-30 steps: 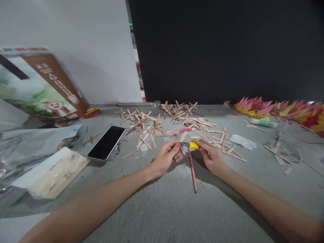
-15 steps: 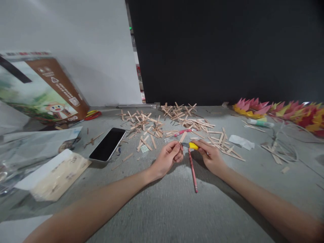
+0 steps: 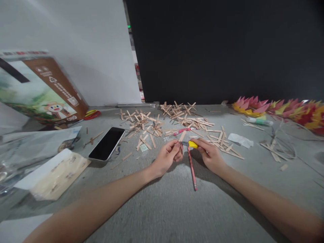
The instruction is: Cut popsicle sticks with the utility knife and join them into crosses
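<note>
My left hand (image 3: 170,154) pinches a wooden craft stick (image 3: 182,136), whose upper end stands out above the fingertips. In my right hand (image 3: 209,153) is a yellow-handled utility knife (image 3: 192,144), its fingers closed round the handle. The grey blade points left and meets the stick by my left fingertips; the exact contact is hidden there. A pink pencil (image 3: 192,170) lies on the grey table between my two hands, just below the knife. Behind the hands spreads a loose pile of craft sticks (image 3: 199,124), with a pink wrapped item (image 3: 181,131) among them.
To the left lie a black-screened phone (image 3: 107,144), a packet (image 3: 59,177), and red-and-yellow scissors (image 3: 92,114) beside a printed bag (image 3: 57,91). On the right are a glue stick (image 3: 260,121), a torn white paper (image 3: 240,140), a cable (image 3: 295,148) and folded paper petals (image 3: 250,106).
The view has shifted very slightly. Both hands keep the same hold, with the blade still at the stick; no other movement is visible.
</note>
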The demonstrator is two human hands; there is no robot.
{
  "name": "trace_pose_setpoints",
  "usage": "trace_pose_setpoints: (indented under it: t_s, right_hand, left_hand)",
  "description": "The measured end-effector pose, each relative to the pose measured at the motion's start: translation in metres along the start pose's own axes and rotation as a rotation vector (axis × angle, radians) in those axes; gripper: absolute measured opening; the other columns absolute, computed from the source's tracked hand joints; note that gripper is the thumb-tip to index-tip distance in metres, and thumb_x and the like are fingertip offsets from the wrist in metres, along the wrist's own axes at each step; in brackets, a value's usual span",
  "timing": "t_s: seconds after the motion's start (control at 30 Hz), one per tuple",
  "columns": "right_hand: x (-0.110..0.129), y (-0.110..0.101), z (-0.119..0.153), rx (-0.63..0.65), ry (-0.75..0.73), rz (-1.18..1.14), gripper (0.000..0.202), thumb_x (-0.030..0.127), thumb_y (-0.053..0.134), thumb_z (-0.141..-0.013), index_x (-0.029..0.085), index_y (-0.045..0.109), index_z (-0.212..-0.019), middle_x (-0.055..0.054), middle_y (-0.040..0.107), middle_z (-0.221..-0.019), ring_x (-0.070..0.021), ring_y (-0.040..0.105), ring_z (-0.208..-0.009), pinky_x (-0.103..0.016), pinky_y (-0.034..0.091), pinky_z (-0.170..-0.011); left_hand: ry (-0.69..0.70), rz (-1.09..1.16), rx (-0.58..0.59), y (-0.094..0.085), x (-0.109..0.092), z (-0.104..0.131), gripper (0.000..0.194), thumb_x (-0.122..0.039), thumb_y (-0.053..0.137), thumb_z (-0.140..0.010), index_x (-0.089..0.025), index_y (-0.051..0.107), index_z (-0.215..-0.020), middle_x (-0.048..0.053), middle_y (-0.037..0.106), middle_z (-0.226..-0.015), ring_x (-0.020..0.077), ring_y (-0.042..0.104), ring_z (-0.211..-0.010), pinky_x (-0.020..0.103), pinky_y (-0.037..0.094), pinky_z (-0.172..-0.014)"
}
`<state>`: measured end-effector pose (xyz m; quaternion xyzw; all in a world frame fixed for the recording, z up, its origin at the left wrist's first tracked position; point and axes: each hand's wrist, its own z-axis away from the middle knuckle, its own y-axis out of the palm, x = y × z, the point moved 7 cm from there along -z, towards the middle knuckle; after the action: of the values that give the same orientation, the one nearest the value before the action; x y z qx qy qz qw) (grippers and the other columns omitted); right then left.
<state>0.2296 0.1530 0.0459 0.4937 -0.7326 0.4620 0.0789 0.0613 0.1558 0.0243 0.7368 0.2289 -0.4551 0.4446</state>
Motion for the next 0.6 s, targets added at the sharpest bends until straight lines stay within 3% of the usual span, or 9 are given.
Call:
trace_pose_setpoints:
  t_s: [0.6]
  right_hand:
    - [0.0028,-0.0007,0.0002,-0.015,-0.036,-0.003,0.036,0.018,0.043,-0.106,0.027,0.067,-0.132,-0.008,0.071,-0.111,-0.0221,0.07,-0.098,-0.033,0.055,-0.085]
  left_hand:
    - [0.024,-0.068,0.004,-0.0001,-0.002,-0.0008,0.035,-0.05,0.061,-0.101,-0.017,0.058,-0.089,-0.01,0.033,-0.057,0.0076,0.03,-0.052,0.024,0.029,-0.056]
